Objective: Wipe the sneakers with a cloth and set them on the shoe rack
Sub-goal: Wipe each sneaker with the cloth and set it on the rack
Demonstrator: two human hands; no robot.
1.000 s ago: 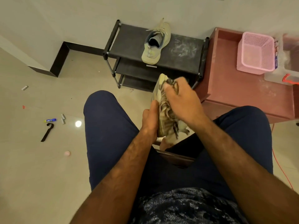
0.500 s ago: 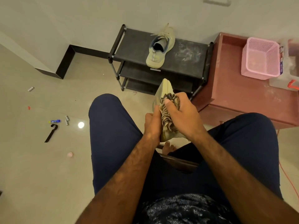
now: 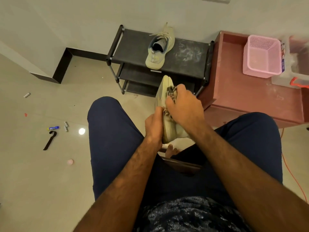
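My left hand point(image 3: 153, 126) grips pale yellow-green fabric sneaker point(image 3: 163, 85) by its side, toe toward 12 o'clock, between my knees. My right hand point(image 3: 184, 108), fingers curled, clutches bunched brown striped cloth point(image 3: 170, 91) against it. Matching second sneaker point(image 3: 158, 49) sits atop black metal shoe rack point(image 3: 189, 64), 12 o'clock. Pink plastic mesh basket point(image 3: 262, 67) at 2 o'clock.

No words or numbers can be read anywhere. The blue tube point(image 3: 53, 127) on the floor at the left is too small for any print on it to be made out. A white tag point(image 3: 155, 71) on the near edge of the shoe rack point(image 3: 133, 52) top shelf is blurred. A blue-edged label point(image 3: 283, 63) on the clear box point(image 3: 294, 76) just right of the pink basket point(image 3: 262, 56) shows colours only.
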